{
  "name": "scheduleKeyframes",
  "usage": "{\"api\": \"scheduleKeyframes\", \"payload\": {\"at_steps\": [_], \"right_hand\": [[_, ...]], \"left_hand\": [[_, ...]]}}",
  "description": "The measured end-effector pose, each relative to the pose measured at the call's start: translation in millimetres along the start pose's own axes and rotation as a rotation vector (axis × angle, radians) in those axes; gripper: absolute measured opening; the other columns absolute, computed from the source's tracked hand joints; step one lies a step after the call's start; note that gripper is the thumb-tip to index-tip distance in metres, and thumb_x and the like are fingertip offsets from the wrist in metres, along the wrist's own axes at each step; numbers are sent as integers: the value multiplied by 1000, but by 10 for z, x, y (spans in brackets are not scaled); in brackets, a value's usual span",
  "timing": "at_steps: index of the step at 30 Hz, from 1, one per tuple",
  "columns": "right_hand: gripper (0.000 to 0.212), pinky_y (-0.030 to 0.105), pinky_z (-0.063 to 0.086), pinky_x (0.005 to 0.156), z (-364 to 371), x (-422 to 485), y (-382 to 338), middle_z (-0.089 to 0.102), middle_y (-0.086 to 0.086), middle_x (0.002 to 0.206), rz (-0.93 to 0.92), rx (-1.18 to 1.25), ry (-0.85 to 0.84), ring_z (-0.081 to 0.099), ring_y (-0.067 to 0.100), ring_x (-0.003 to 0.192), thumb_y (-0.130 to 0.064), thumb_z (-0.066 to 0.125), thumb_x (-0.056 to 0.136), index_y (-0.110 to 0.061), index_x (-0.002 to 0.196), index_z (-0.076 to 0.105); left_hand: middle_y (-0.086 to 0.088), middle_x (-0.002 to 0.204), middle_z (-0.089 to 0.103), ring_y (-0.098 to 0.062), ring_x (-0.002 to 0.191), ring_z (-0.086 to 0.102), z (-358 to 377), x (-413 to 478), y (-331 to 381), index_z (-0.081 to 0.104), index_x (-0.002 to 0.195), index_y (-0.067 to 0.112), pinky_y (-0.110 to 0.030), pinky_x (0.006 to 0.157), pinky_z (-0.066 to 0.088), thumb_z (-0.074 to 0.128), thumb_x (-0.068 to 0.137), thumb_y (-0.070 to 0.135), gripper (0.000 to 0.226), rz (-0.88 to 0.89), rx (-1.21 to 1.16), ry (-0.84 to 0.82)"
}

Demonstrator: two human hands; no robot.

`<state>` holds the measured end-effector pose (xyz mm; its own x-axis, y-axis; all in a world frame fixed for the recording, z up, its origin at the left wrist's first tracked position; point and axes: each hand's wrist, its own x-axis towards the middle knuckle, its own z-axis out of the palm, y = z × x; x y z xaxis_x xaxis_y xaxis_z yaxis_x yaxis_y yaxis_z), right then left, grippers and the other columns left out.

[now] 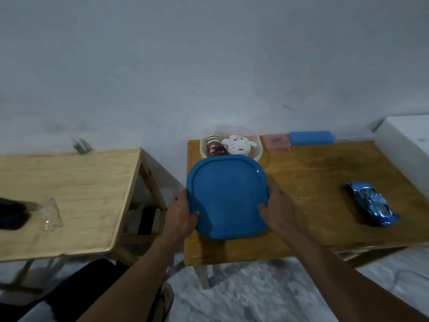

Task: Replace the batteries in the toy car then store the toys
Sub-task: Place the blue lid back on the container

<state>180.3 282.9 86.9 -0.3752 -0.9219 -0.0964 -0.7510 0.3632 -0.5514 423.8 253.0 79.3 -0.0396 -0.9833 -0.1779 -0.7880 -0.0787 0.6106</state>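
Left fingers [183, 195] curl round the left edge of a blue lid [226, 196], thumb pressed on its top face. Right fingers [275, 189] grip the opposite edge the same way, thumb on top. Left hand [180, 211] and right hand [275, 209] hold the lid between them, both forearms reaching in from below.

Lid: rounded square with a raised rim. Its far edge overlaps the near rim of a clear tub [258, 147]; cannot tell whether the two touch.

The tub stands at the back left of the darker table [313, 182], against the wall. Visible inside, above the lid's edge: a white plush toy [238, 145], a brown striped toy [213, 142], and a small black toy with red eyes [220, 151], packed close together.

A shiny blue toy car [372, 203] lies on the same table, well to the right of the hands, near the right edge, outside the tub.

Back of the table: a pink box [276, 141] just right of the tub, and a long blue box [311, 137] beside it.

A second, paler table [81, 194] stands to the left, with a gap between the two. On it lie a clear plastic piece [51, 214] and a dark shape [11, 212] at the frame edge, too dim to identify.
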Motion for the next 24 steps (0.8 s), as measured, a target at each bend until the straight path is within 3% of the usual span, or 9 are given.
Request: {"api": "scheduleKeyframes", "payload": {"at_steps": [8,15,20,24], "right_hand": [[22,27,41,63,-394,282,-358,61,6,104,-53,34,108,54,19,82,-13,54,89,-10,111,56],[30,31,46,64,-529,646,-351,63,1,99,-156,77,106,56,18,81,-8,49,91,-19,119,53],[24,14,36,52,-475,1113,-294,65,6,97,-205,61,98,53,16,75,-3,51,91,-14,112,58],[23,14,34,50,-416,1613,-266,65,5,92,-219,41,37,52,12,71,-8,52,93,-12,115,57]], "left_hand": [[-11,119,58,-29,106,60,-529,320,411,41,136,19,-47,88,57,66,83,10,59,105,-36,46],[-15,114,62,-30,99,61,-562,695,671,47,131,11,-41,80,58,63,83,5,52,146,-24,49],[-17,120,60,-32,103,61,-462,1079,768,38,143,10,-39,84,55,62,88,9,61,147,17,33],[-16,122,60,-30,107,59,-386,1409,866,40,142,7,-32,84,51,62,90,10,56,114,40,13]]}}
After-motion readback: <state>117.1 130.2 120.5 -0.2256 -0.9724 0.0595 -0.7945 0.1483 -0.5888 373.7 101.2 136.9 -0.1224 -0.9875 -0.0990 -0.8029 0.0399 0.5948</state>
